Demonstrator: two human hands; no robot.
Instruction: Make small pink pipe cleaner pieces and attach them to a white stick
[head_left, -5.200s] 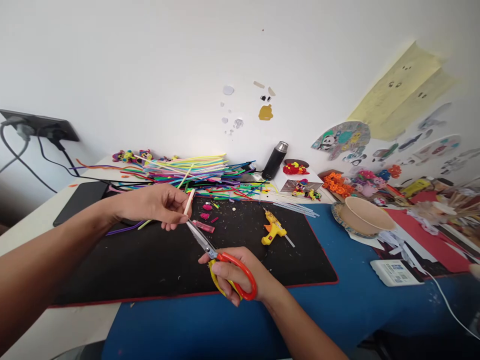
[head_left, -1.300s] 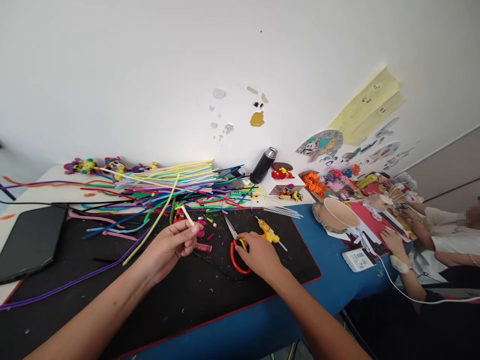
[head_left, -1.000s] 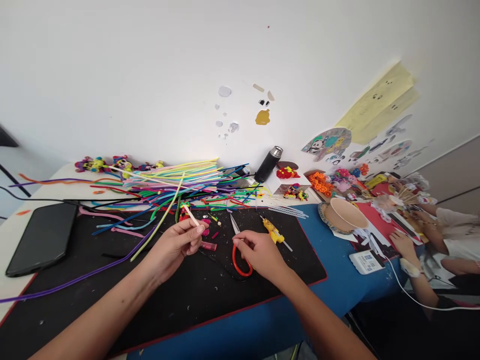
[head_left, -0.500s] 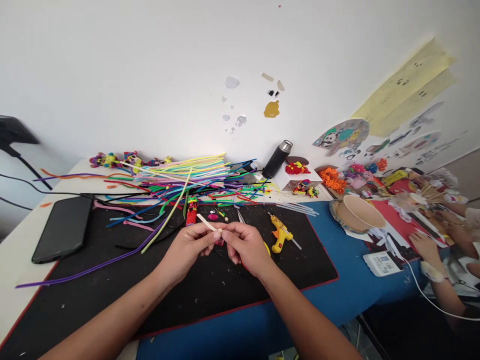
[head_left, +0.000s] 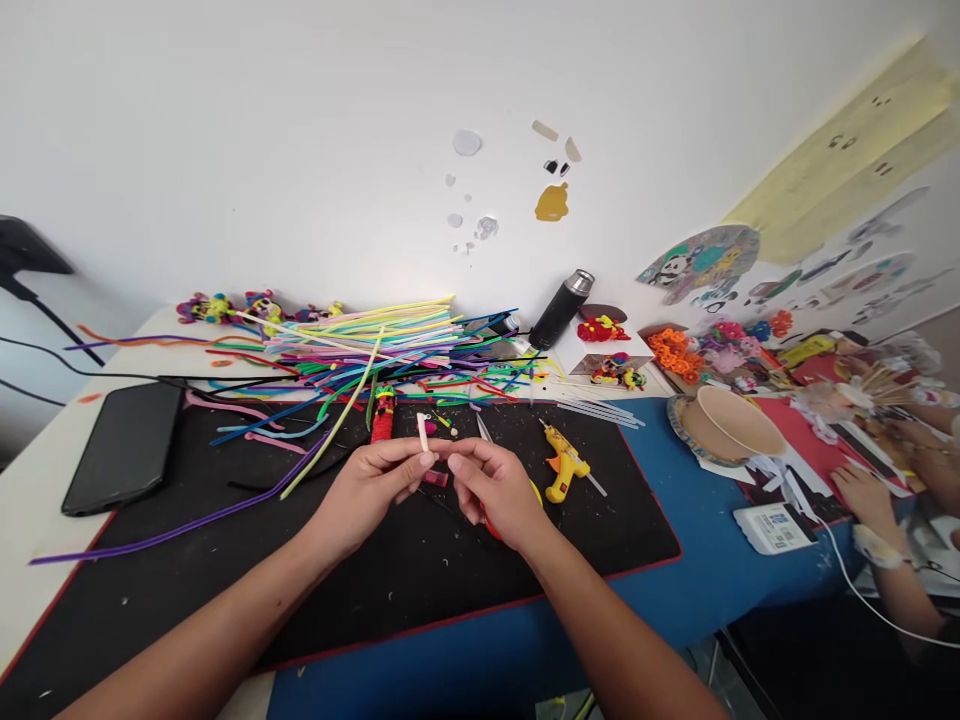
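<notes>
My left hand (head_left: 379,485) pinches a short cream piece of pipe cleaner (head_left: 422,434) between thumb and forefinger, one end pointing up. Close beside it, the fingers of my right hand (head_left: 491,485) are pinched together near the left fingertips; whatever may lie between them is hidden. Just beyond the hands, a red pipe-cleaner figure (head_left: 382,415) with a green and yellow top lies on the black mat (head_left: 420,600). Scissors with a red and yellow handle lie partly under my right hand, their blade (head_left: 484,428) showing. A yellow glue gun (head_left: 564,462) rests to the right.
A large heap of coloured pipe cleaners (head_left: 367,345) spreads along the wall. The phone (head_left: 124,447) lies left, and a black flask (head_left: 561,310) leans behind. To the right are a bowl (head_left: 739,420), a white device (head_left: 772,528) and another person's hand (head_left: 862,495).
The cream piece has swung from slanting left to nearly upright in my left fingers. My right thumb has drawn slightly away from the left one. The view has shifted a little.
</notes>
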